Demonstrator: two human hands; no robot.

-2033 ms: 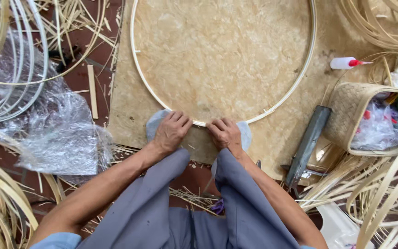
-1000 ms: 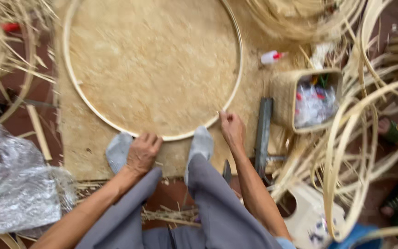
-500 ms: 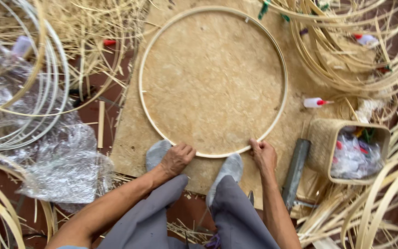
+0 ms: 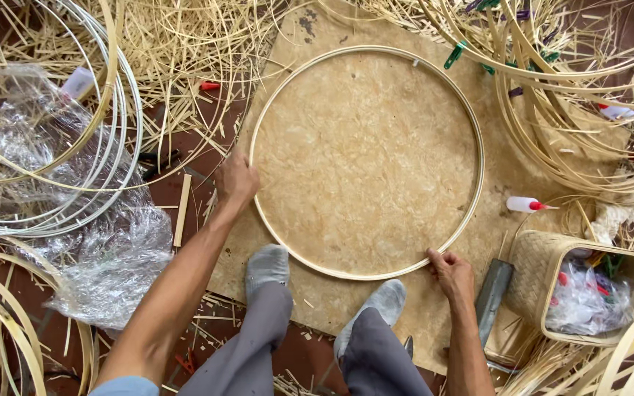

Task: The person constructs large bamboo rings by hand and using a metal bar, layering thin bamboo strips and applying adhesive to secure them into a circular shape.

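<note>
- Half a second ago the left hand sat on the near arc of the bamboo hoop, just above the left foot; now it grips the rim at about nine o'clock, fingers wrapped over the strip.
- The right hand has stayed near five o'clock, pinching the rim between thumb and fingers; how tightly it closes is hard to tell, since the knuckles hide the fingertips.
- With the hands now well apart on the rim, the work reads as moving round the ring rather than staying at one joint.
- The hoop lies flat on the pale fibre board, filling most of its middle. Both socked feet rest on the board's near edge, touching or almost touching the rim at six to seven o'clock.
- Counts: one hoop on the board; two hands, two feet; one woven basket at four o'clock with plastic scraps inside; one white squeeze bottle with a red tip at three o'clock; one dark flat tool just beside the right wrist.
- One sheet of crumpled clear plastic lies at nine o'clock, under a bundle of thin wire rings; loose bamboo strips pile at one o'clock.
</note>
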